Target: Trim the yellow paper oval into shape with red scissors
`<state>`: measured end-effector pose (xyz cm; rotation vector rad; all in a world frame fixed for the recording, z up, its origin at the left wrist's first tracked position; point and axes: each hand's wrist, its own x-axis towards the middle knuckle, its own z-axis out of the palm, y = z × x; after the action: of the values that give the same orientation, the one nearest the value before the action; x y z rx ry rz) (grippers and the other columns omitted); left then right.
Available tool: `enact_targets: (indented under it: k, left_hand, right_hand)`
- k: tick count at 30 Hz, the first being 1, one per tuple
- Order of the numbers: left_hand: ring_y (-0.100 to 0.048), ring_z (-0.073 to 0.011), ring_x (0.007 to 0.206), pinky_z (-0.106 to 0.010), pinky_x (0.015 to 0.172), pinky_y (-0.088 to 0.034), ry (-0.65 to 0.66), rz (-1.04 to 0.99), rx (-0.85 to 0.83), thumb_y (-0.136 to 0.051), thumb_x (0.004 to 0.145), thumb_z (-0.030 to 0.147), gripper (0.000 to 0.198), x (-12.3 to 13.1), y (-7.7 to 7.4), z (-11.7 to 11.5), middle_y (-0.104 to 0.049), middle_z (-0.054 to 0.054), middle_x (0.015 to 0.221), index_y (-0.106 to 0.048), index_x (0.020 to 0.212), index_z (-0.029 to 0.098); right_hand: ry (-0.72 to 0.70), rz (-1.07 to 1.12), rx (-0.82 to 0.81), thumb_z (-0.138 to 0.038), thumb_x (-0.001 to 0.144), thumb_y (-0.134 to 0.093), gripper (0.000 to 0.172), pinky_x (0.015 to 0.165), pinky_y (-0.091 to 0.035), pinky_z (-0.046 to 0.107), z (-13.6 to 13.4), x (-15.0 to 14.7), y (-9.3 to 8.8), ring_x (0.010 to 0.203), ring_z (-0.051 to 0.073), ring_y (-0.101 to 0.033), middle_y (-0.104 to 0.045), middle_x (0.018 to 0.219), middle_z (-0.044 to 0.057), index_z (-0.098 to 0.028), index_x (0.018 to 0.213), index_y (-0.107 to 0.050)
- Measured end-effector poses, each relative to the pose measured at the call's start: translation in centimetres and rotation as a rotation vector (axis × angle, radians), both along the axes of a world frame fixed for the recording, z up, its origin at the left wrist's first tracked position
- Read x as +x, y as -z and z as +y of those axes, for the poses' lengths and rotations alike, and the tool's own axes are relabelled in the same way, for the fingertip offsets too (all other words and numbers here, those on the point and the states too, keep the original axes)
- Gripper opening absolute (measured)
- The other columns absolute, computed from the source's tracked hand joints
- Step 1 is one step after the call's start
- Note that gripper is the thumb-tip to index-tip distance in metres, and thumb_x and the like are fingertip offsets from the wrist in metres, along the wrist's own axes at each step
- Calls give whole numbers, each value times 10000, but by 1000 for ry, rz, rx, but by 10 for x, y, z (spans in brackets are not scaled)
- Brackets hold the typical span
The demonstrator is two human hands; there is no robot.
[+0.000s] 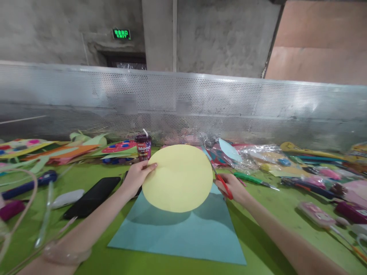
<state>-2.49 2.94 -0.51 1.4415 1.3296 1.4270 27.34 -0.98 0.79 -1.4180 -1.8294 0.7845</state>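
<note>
A large round yellow sheet of paper (177,178) is held up over the table. My left hand (138,176) pinches its left edge, thumb on the near face. At the right edge of the round sheet, my right hand (233,188) is closed round the red handles of a pair of scissors (225,186). The scissor blades point up and away along the paper's rim; whether they touch it I cannot tell. Under the round sheet a blue sheet of paper (183,236) lies flat, with the yellow sheet's shadow on it.
Behind the paper stands a purple drink cup (143,147) with a straw. A black phone (93,196) lies at left. Right of my right hand is a green-handled craft knife (255,180). Clear plastic wrapping (249,156) and coloured paper (69,152) line the perforated metal panel (183,103).
</note>
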Motion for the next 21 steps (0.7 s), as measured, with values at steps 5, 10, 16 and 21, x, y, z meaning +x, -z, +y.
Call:
enact_targets:
  k: [5,10,16,21]
  left_hand:
    - [-594,-190,591,-255,492,-454,7,-11,-13,-604,582,440,372,-2,0,1,-663,-51,733,-631,818,153]
    - [-599,-198,590,-268,494,-464,0,-23,-30,-609,570,442,395,-2,-2,0,-665,-56,732,-633,831,147]
    - [-604,-190,607,-258,506,-470,13,-42,-31,-611,572,424,368,0,-1,0,-671,-47,746,-634,819,153]
    - [-607,-195,599,-270,517,-476,38,-35,-67,-606,583,417,373,2,-2,-2,-671,-61,760,-625,836,144]
  right_hand:
    - [16,-34,6,-334,693,-416,219,304,-317,183,0,0,0,316,82,-432,-419,429,-48,-166,553,-403]
    - [6,-50,15,-331,694,-416,222,311,-328,184,2,2,1,322,83,-437,-414,428,-50,-168,545,-390]
    - [-1,17,-9,-318,694,-418,214,340,-365,199,3,3,0,326,77,-413,-393,398,-56,-174,544,-370]
    - [5,-8,-13,-289,675,-426,174,329,-356,192,0,0,-2,343,78,-417,-386,426,-59,-171,555,-383]
